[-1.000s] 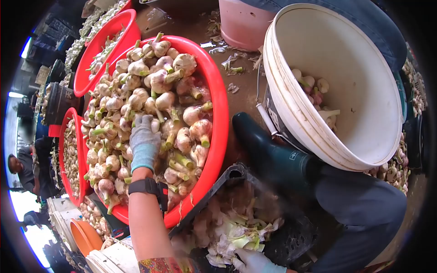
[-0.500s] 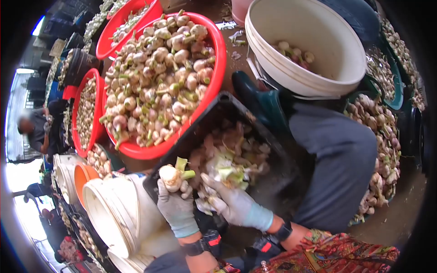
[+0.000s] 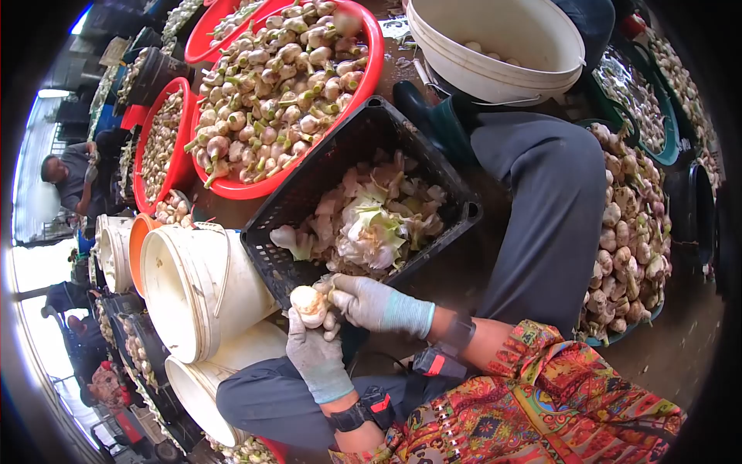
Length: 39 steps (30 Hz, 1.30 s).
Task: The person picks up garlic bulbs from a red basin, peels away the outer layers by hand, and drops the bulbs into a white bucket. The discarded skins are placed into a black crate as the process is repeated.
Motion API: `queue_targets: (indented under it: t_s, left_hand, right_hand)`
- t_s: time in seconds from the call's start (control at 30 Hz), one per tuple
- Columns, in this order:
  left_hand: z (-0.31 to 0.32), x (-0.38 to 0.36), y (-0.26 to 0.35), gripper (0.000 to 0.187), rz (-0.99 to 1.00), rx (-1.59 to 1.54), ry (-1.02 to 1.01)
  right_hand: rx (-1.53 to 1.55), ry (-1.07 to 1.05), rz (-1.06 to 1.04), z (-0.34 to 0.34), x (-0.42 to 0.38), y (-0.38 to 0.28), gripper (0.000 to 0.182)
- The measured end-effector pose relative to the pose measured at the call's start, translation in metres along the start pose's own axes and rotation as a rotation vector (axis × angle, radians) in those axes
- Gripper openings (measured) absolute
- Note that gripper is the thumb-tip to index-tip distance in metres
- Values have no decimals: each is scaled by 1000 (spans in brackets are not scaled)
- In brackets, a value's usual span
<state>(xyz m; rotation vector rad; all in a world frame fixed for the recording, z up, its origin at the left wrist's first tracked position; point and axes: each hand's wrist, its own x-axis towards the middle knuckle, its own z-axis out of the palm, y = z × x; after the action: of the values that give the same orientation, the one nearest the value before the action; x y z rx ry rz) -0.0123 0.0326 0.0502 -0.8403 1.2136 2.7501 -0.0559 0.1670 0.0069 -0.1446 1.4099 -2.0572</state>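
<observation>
A pale garlic bulb (image 3: 309, 306), its cut root face turned up, sits in the fingers of my gloved left hand (image 3: 318, 359). From the right, my gloved right hand (image 3: 377, 303) closes its fingertips at the bulb's side; they cover where the stem was visible. Just beyond both hands stands a black plastic crate (image 3: 267, 224), its perforated walls around a heap of peeled garlic skins (image 3: 371, 224).
Past the crate is a large red tub (image 3: 376, 54) heaped with garlic bulbs. A white bucket (image 3: 495, 73) with a few bulbs stands at the upper right. White buckets (image 3: 185, 294) lie left, garlic is piled (image 3: 626, 232) right, and another person (image 3: 73, 174) sits far left.
My right hand has come to the bulb from above the skins. The green stem is no longer visible. The view has shifted, showing more of the crate and my patterned garment.
</observation>
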Motion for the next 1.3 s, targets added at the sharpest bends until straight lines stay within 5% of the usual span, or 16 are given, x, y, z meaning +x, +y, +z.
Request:
queue_targets:
  t_s: [0.1, 0.23, 0.33, 0.5, 0.57, 0.67, 0.73, 0.8, 0.87, 0.9, 0.97, 1.0, 1.1, 1.17, 1.23, 1.3]
  left_hand:
    - [-7, -3, 1, 38, -58, -42, -36]
    - [-12, 4, -5, 28, -159, -228, -68]
    - [3, 4, -12, 31, -133, -25, 58]
    - [-18, 10, -26, 24, -76, 54, 121]
    - [-31, 8, -32, 39, -42, 18, -36]
    - [-24, 11, -36, 39, 18, 39, -132]
    - [-19, 10, -32, 41, 35, 210, -62]
    - [-20, 15, -36, 49, 297, 709, 20]
    - [-15, 6, -29, 51, 368, 1058, 117]
    - [-18, 6, -30, 51, 372, 1056, 110]
    - [-23, 9, -30, 54, 232, 353, -218]
    - [-16, 4, -24, 56, 217, 287, -200]
    - [-9, 7, -20, 52, 322, 762, -50]
    - [-16, 15, -33, 45, 111, 470, -21]
    - [-26, 20, -35, 39, 51, 338, -25]
    - [-35, 30, -46, 35, 283, 459, -42]
  right_hand:
    - [329, -75, 284, -18, 1, -2, 32]
    - [-847, 149, -244, -29, -19, -38, 34]
    - [-1024, 146, -419, -20, -9, -9, 27]
    - [-983, 336, -336, -5, 0, -4, 8]
    - [-566, 226, -54, -14, 8, -9, 14]
    - [190, 1, 35, -5, -8, -38, 31]
    - [-9, -65, -70, -18, -4, -21, 31]
    - [-218, -12, -165, -15, -2, -17, 31]
    - [11, -45, -70, -8, -4, -19, 33]
    - [249, -60, 24, -9, -4, -20, 35]
    - [346, 7, 63, -14, -2, -16, 37]
    - [349, 42, 10, -6, -3, -24, 36]
    - [251, 61, -73, -12, 4, -15, 31]
    - [-243, 136, -145, -15, 0, -3, 33]
    - [-249, 103, -170, -14, 10, -7, 28]
    - [-255, 193, -214, -12, 20, -6, 24]
